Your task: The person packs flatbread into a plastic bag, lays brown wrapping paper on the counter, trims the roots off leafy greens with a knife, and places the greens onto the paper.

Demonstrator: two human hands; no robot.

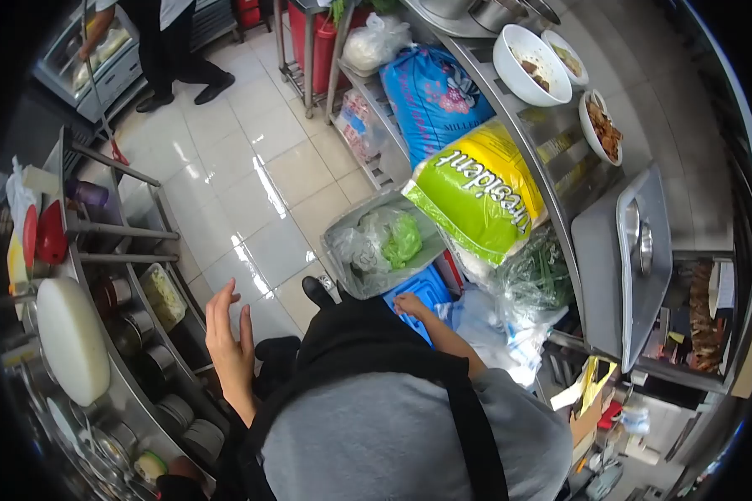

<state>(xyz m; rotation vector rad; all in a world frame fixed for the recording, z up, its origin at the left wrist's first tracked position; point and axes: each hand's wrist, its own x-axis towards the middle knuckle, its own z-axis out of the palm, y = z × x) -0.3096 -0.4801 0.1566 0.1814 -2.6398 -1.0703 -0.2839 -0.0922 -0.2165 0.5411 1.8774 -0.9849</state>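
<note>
My left hand is raised on the left over the floor, fingers stretched and apart, with nothing in it. Low on the right, my right hand has its fingers curled in; whether anything small is inside them is hidden. It appears just beyond the near rim of a grey bin, above a blue plastic container. Inside the bin lie crumpled clear plastic and a bright green plastic bag.
A yellow-green sack and a blue sack rest on the low rack at right. A steel counter above carries a white bowl. Left shelves hold a white round board. Another person stands far left, holding a long handle.
</note>
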